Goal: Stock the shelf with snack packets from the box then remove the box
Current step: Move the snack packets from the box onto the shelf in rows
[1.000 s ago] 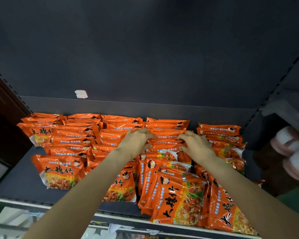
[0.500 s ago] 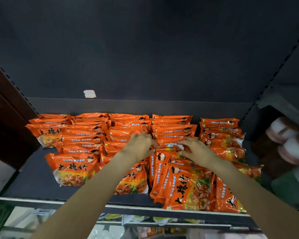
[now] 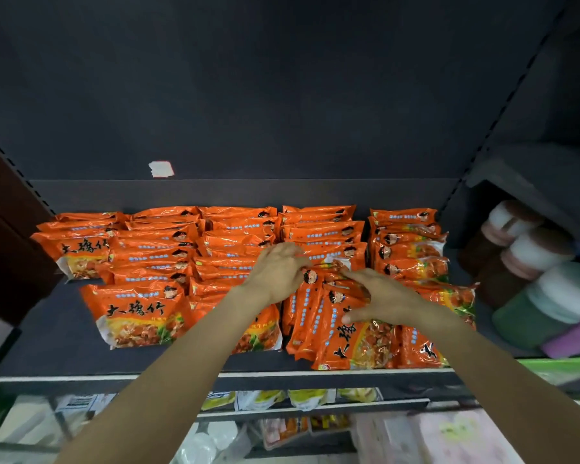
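Orange snack packets [image 3: 134, 316] fill the dark shelf [image 3: 57, 336] in several rows from the back wall to near the front edge. In the fourth row from the left, a bunch of packets [image 3: 318, 329] leans forward at the front. My left hand [image 3: 275, 276] grips the top edge of these packets with curled fingers. To its right, my right hand [image 3: 385, 299] rests on the same bunch with fingers spread and fairly straight, thumb on a packet's face. No box is in view.
Capped bottles and jars [image 3: 533, 252] stand in the neighbouring shelf bay on the right. A white sticker [image 3: 160, 169] is on the back wall. Below the shelf edge, a lower shelf holds yellow packets [image 3: 302, 396] and other goods.
Both hands have drawn back from the rear of the row toward the front packets and come closer together. The view has tilted so that the shelf's front edge and the lower shelf show.
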Action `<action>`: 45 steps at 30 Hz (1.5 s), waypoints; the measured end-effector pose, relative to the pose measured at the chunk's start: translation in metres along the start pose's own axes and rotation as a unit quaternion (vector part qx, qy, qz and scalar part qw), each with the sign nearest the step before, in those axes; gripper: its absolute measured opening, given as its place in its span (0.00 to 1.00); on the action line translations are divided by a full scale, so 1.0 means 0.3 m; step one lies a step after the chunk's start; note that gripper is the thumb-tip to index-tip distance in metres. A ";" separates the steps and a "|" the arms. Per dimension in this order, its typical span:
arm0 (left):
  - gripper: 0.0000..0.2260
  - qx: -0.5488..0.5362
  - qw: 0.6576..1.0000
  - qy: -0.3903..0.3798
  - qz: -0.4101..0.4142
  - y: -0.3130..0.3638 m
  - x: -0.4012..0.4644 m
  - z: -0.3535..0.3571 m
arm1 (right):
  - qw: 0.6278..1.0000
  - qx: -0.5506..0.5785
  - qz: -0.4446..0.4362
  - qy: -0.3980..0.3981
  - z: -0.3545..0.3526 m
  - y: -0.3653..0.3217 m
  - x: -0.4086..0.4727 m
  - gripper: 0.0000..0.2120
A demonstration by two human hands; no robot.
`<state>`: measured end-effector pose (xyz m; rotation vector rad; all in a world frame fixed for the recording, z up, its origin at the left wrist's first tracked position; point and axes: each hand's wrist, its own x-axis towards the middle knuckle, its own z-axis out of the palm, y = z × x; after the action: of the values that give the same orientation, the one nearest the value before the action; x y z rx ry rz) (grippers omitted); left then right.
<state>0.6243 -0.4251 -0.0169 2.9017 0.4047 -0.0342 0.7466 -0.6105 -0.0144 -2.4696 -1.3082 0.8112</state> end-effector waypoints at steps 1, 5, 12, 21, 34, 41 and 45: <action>0.18 0.004 1.000 0.010 -0.015 -0.006 -0.013 0.005 | 1.000 -0.015 -0.001 0.013 0.012 0.002 0.006 0.45; 0.25 -0.030 0.995 0.025 -0.096 -0.018 -0.051 0.028 | 0.997 -0.053 0.001 0.057 0.038 -0.008 0.021 0.40; 0.28 -0.131 0.989 0.026 -0.060 -0.035 -0.056 0.044 | 0.991 -0.074 -0.028 0.109 0.043 -0.025 0.014 0.46; 0.33 -0.320 0.947 0.027 0.015 0.092 0.005 0.015 | 0.993 -0.022 -0.043 0.111 -0.001 -0.032 0.012 0.57; 0.51 -0.226 0.968 -0.106 -0.020 0.070 -0.034 0.110 | 0.993 -0.030 -0.014 0.110 -0.005 -0.001 0.044 0.54; 0.50 -0.172 0.983 -0.053 -0.036 0.102 0.013 0.131 | 0.988 -0.036 0.013 0.153 0.032 0.025 0.022 0.47; 0.45 -0.272 0.961 -0.014 -0.044 0.104 0.014 0.147 | 0.995 -0.046 0.040 0.082 0.027 0.033 0.006 0.49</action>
<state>0.6371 -0.4627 -0.0540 2.3377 0.4545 0.0209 0.7496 -0.6153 -0.0260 -2.6112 -1.2225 0.5610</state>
